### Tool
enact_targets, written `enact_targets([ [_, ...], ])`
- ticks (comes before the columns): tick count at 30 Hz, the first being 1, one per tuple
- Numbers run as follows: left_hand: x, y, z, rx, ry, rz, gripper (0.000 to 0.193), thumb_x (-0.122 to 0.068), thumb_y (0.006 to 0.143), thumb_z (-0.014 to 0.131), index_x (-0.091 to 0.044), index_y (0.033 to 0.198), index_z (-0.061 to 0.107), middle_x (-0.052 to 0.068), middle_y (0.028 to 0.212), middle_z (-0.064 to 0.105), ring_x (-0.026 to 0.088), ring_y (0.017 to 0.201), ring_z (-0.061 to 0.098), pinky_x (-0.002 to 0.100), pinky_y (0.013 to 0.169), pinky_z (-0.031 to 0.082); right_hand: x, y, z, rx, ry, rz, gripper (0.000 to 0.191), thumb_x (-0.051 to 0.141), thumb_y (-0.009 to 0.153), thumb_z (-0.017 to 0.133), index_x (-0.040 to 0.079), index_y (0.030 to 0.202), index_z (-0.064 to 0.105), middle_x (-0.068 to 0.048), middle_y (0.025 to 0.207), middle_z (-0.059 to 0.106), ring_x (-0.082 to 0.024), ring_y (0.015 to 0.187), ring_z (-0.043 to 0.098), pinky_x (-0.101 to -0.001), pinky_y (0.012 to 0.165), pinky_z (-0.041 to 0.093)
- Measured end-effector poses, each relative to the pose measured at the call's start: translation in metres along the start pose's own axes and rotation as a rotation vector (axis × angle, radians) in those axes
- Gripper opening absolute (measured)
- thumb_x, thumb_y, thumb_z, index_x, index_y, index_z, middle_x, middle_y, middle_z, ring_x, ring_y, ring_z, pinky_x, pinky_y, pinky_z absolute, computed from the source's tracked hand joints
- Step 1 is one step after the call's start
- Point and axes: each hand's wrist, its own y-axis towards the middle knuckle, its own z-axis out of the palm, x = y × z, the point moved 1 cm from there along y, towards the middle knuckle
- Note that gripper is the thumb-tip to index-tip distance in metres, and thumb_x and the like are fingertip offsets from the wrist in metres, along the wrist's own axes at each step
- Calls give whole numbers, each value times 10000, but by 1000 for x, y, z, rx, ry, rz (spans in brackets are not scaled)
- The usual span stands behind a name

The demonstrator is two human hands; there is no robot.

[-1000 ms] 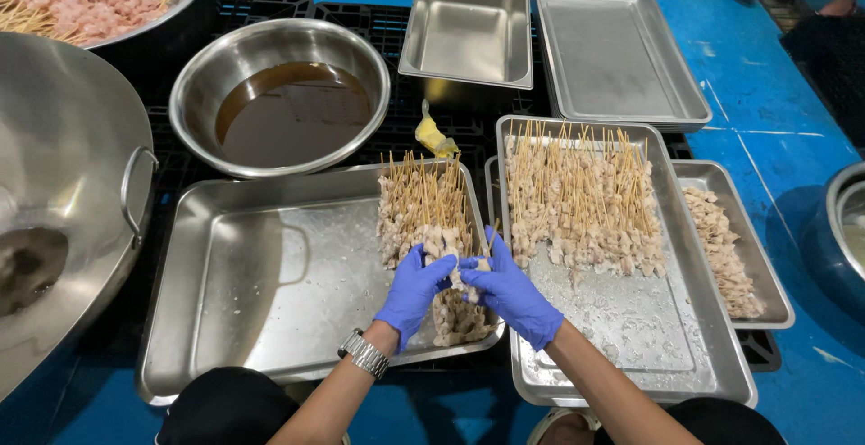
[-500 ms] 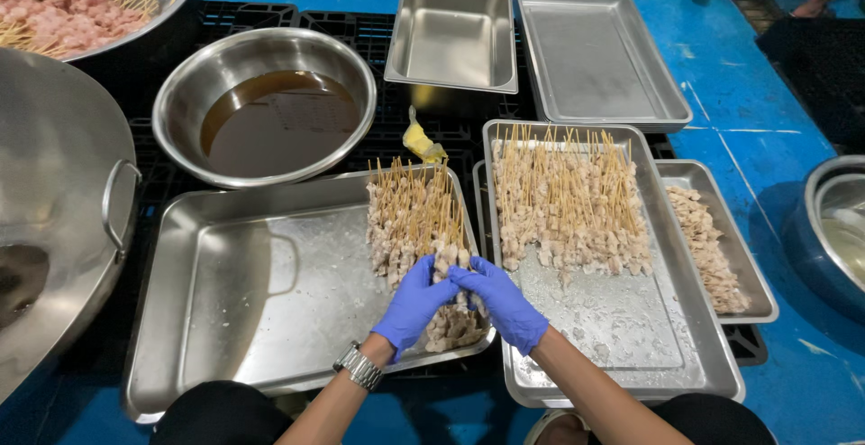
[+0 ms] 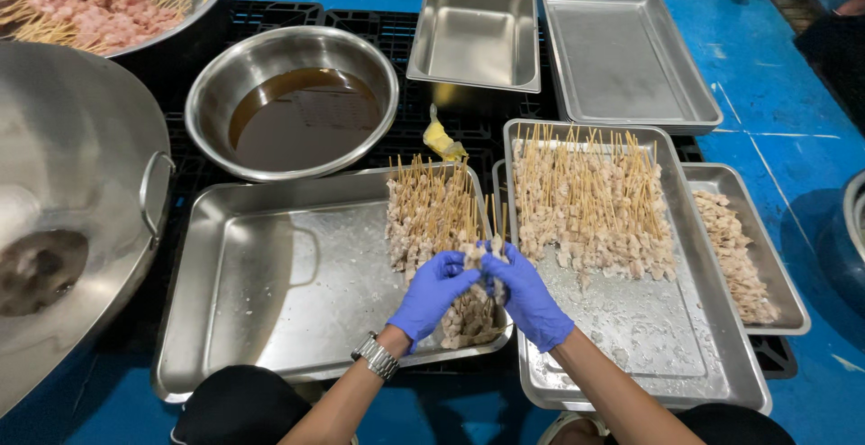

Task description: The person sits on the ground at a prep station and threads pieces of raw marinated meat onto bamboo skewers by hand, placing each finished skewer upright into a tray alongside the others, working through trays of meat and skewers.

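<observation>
Both my hands wear blue gloves. My left hand (image 3: 432, 294) and my right hand (image 3: 524, 299) meet over the right end of a steel tray (image 3: 270, 292) and together grip a breaded meat skewer (image 3: 482, 251) with its stick pointing away from me. Under them lies a pile of coated skewers (image 3: 431, 220) in that tray. To the right, a second tray (image 3: 649, 337) carries a wider row of coated skewers (image 3: 590, 202) and scattered crumbs. A metal watch sits on my left wrist.
A bowl of brown liquid (image 3: 297, 112) stands behind the left tray. A big bowl of raw pink skewers (image 3: 99, 4) sits far left, a large steel pan (image 3: 63, 202) at the left edge. Two empty steel pans (image 3: 478, 26) (image 3: 622, 53) are at the back. A narrow tray of crumbed pieces (image 3: 739, 247) lies right.
My hands have stayed together over the skewer pile and lifted slightly, working one skewer. The view has shifted a little; nothing else has moved.
</observation>
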Motion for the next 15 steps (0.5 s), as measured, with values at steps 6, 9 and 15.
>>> enact_targets([
  [6, 10, 5, -4, -21, 103, 34, 458, -249, 876, 799, 1, 1217, 624, 55, 1018, 674, 100, 881, 647, 239, 746, 560, -9, 5, -11, -26, -79, -5, 408, 160, 907, 712, -2, 1271, 626, -66, 1066, 722, -116, 940, 691, -242, 810, 543],
  [9, 13, 13, 2, -56, 124, 44, 486, -283, 895, 790, 18, 1225, 600, 51, 1022, 635, 101, 880, 620, 248, 737, 557, -12, 13, -16, -106, -127, -20, 467, 182, 879, 717, -3, 1291, 599, -94, 1087, 725, -157, 959, 698, -283, 806, 542],
  [15, 15, 20, 6, -40, 127, 52, 538, -287, 924, 799, 55, 1263, 558, 70, 1011, 603, 97, 880, 606, 248, 760, 559, -18, 26, -35, -181, -374, -54, 548, 244, 858, 729, -35, 1313, 606, -81, 1136, 729, -125, 1004, 661, -284, 885, 475],
])
